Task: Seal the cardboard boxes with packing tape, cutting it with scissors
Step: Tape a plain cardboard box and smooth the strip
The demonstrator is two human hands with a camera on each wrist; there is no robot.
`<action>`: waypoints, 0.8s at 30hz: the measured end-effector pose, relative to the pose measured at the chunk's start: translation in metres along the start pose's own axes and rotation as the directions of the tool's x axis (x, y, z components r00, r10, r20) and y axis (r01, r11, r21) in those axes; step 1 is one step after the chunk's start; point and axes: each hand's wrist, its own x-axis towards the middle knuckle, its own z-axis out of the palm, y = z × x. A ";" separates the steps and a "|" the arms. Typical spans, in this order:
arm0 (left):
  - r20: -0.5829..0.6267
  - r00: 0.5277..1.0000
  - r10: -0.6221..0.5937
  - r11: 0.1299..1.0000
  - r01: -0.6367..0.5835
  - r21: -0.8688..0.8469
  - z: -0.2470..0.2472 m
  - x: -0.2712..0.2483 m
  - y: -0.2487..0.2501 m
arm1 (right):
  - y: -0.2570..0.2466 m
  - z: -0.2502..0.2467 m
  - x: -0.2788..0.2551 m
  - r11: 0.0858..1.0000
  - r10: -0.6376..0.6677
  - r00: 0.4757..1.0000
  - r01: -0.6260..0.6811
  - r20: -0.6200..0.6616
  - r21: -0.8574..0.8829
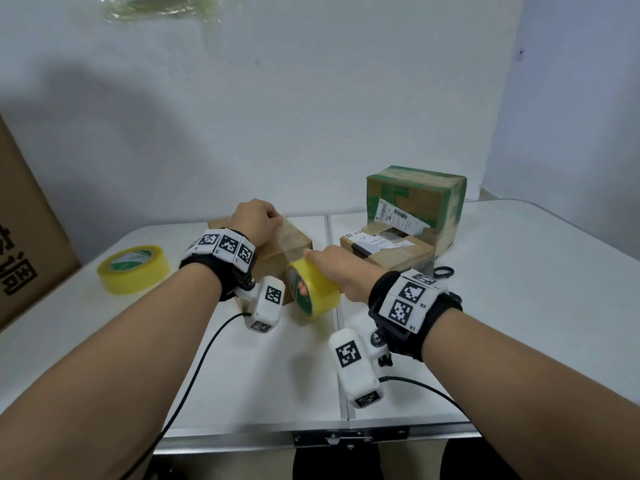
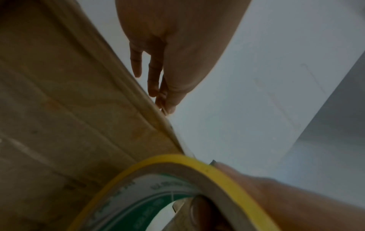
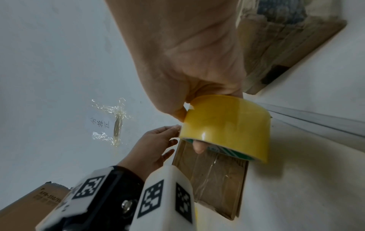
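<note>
A small brown cardboard box [image 1: 294, 242] lies on the white table [image 1: 519, 271] in front of me. My left hand [image 1: 256, 220] rests on the box's far end, its straight fingers [image 2: 154, 78] pressing down over the far edge. My right hand [image 1: 329, 268] grips a yellow tape roll [image 1: 313, 291] at the near end of the box, with fingers through the core. A clear strip of tape runs over the box top from the left hand to the roll. From the right wrist, the roll [image 3: 227, 125] stands over the box [image 3: 213, 179], beside the left hand [image 3: 154, 143]. Black scissors [image 1: 443, 271] lie behind my right wrist.
A second yellow tape roll [image 1: 133, 268] lies flat at the left. A labelled flat box [image 1: 388, 251] and a taller green-printed box [image 1: 415, 202] stand at the back right. A large carton [image 1: 27, 220] leans at the far left. Wrist-camera cables trail over the near table.
</note>
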 end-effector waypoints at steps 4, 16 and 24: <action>-0.001 1.000 0.012 1.000 -0.012 0.023 0.007 -0.002 -0.003 | 0.002 0.000 -0.002 0.998 0.014 1.000 -0.016 -0.023 -0.060; 0.021 0.991 -0.135 0.988 0.133 0.085 0.009 -0.011 -0.015 | 0.017 0.008 0.007 0.997 -0.013 1.000 0.014 0.008 -0.070; -0.031 0.998 0.048 0.996 -0.051 -0.074 0.007 -0.018 -0.022 | 0.021 0.010 0.009 1.000 -0.024 0.999 0.023 0.022 0.020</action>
